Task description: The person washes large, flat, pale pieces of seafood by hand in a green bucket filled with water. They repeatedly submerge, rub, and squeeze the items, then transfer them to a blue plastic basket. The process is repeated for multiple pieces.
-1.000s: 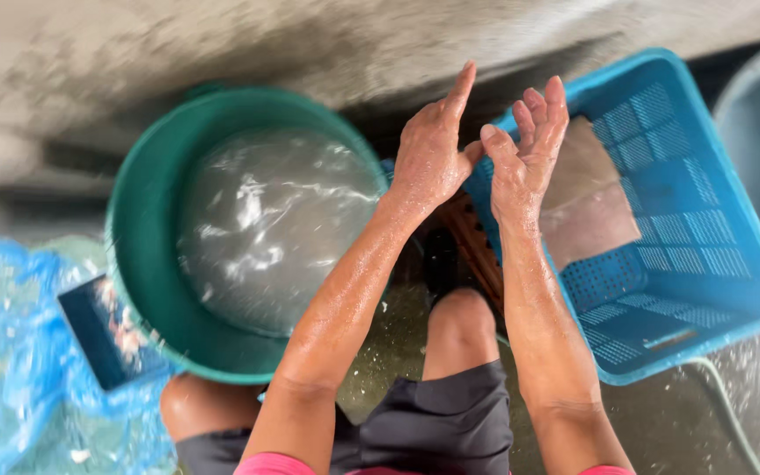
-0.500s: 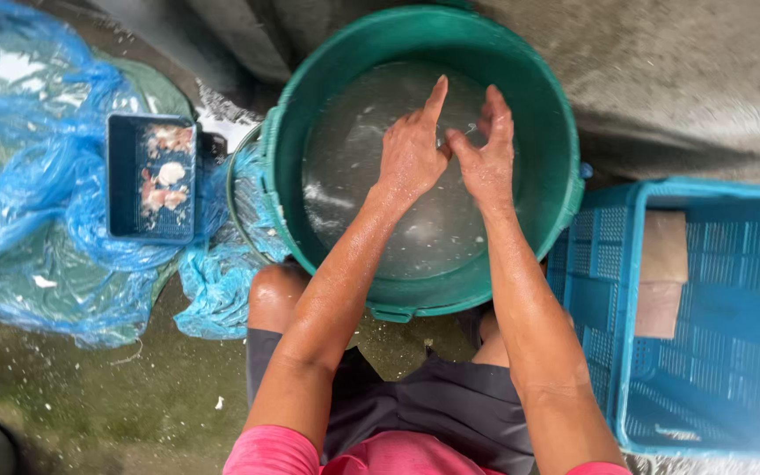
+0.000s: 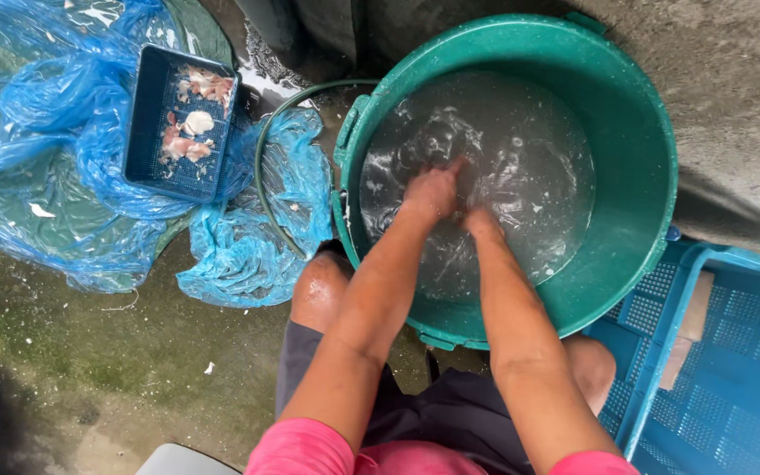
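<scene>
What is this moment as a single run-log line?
left hand: in water | right hand: in water | green tub: water rippling | small blue tray: pale scraps | blue crate: beside tub

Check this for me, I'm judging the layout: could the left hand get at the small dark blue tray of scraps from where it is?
Probably yes: the left hand is in the green tub, the small blue tray lies open to its left, nothing between but the tub's rim.

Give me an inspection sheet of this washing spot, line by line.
Surface: wet concrete floor, mossy, with pale scraps.
Job's things: green tub of rippling water.
Clutter: small blue tray holding pale meat pieces, on crumpled blue plastic sheet; blue crate to the right.
Hands: left hand and right hand both dipped in the water, close together; grip hidden by ripples.
Cables: thin green hose curving beside the tub.
Surroundings: grey concrete wall behind.
</scene>
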